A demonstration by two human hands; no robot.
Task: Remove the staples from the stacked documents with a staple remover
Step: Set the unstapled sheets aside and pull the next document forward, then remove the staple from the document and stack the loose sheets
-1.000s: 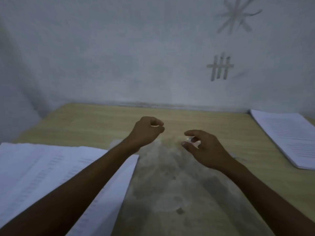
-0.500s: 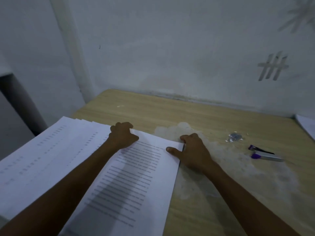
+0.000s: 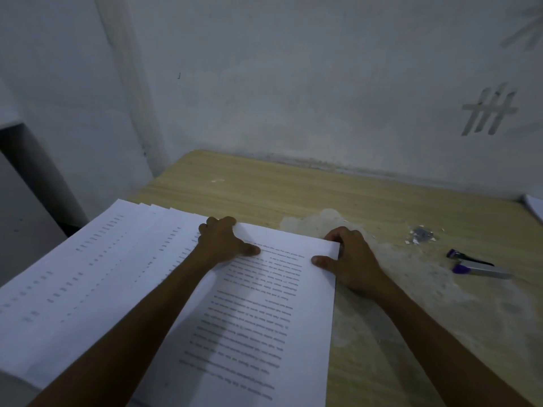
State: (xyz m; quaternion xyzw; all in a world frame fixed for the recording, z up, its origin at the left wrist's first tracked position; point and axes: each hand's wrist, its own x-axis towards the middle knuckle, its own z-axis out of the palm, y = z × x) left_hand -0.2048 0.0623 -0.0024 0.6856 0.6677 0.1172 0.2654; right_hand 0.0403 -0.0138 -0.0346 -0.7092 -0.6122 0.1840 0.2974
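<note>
A printed document [image 3: 258, 315] lies on top of a fanned stack of documents [image 3: 88, 277] at the table's left. My left hand [image 3: 223, 240] grips its far left corner, thumb on the page and fingers curled over the far edge. My right hand [image 3: 349, 259] grips its far right corner, thumb on top, fingers curled round the edge. The purple and silver staple remover [image 3: 477, 267] lies on the table to the right, apart from both hands. No staple can be made out on the page.
The wooden table [image 3: 293, 189] stands against a white wall. A small heap of pulled staples and paper bits [image 3: 421, 235] lies beyond the remover. Another paper stack's corner [image 3: 534, 205] shows at the right edge. A worn pale patch [image 3: 411, 283] covers the table's middle.
The view swung left. Both hands moved from mid-air over the bare table onto the top document and took hold of its far corners; since half a second ago they have barely moved.
</note>
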